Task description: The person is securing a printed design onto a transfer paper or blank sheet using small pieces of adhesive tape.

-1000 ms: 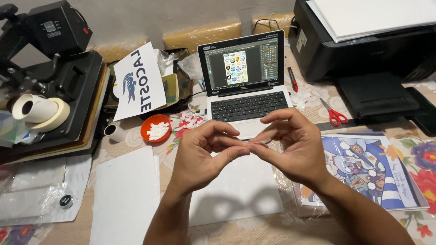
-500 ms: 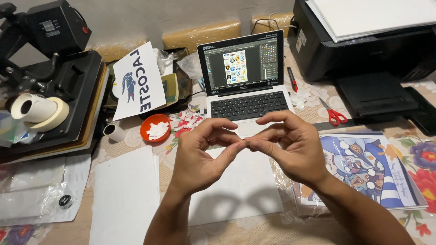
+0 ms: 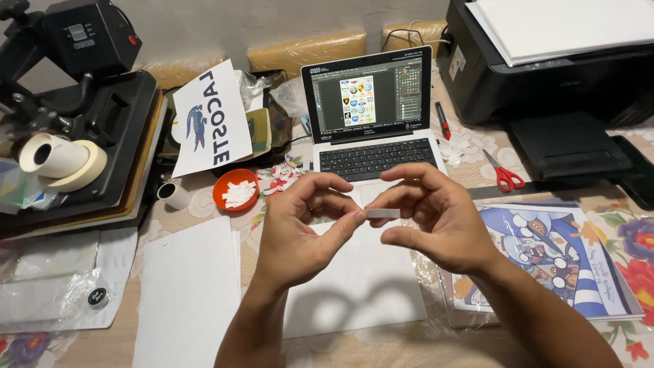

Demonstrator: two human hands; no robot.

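both hands' fingers point(image 3: 354, 219) pinch white strip point(image 3: 383, 213).

Small white rectangular strip point(image 3: 383, 213), held level, pinched at both ends, at 6 o'clock of the laptop's trackpad

One laptop point(image 3: 371, 116), one printer point(image 3: 552, 65), one scissors point(image 3: 503, 172), two hands point(image 3: 300, 228)
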